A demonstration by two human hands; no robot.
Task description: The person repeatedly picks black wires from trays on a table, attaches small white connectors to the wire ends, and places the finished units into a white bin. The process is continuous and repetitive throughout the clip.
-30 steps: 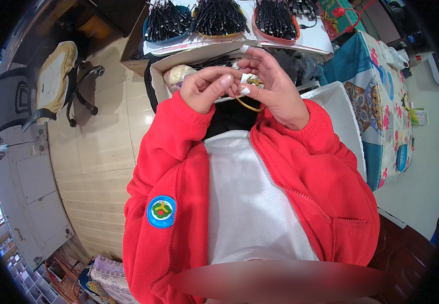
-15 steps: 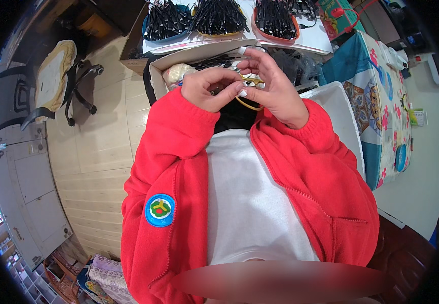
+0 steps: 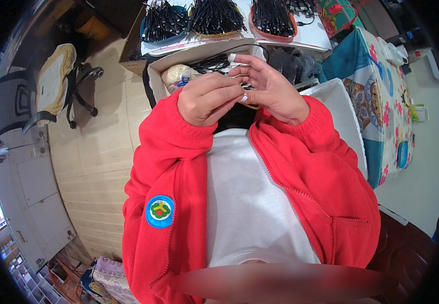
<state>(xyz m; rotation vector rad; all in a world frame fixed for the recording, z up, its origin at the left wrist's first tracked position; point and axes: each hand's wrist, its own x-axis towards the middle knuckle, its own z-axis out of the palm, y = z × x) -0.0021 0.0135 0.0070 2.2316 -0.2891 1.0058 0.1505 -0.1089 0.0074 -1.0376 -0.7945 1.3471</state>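
My left hand (image 3: 210, 99) is closed in a pinch, its fingertips meeting the right thumb over the open box. What it pinches is hidden behind the fingers. My right hand (image 3: 276, 97) has its thumb pressed in toward the left fingertips, its index finger raised and the other fingers curled. White coverings show on some fingertips. Below the right thumb peeks a sliver of a thin yellow loop (image 3: 252, 106), mostly hidden by the hand. Under the hands, the pale box (image 3: 161, 65) holds black cables (image 3: 212, 63) and a cream-coloured ball (image 3: 176, 74).
Beyond the box, a blue basin (image 3: 165, 39), a yellow one and an orange basin (image 3: 274, 38) hold bundled black cables on a white table. At right stand a white foam box (image 3: 348, 119) and a table with a flowered cloth (image 3: 393, 121). An office chair (image 3: 54, 76) stands left.
My left hand has turned, its back now covering more of the pinch. The yellow loop, plain between the hands before, is now mostly hidden. The right index finger has shifted slightly left.
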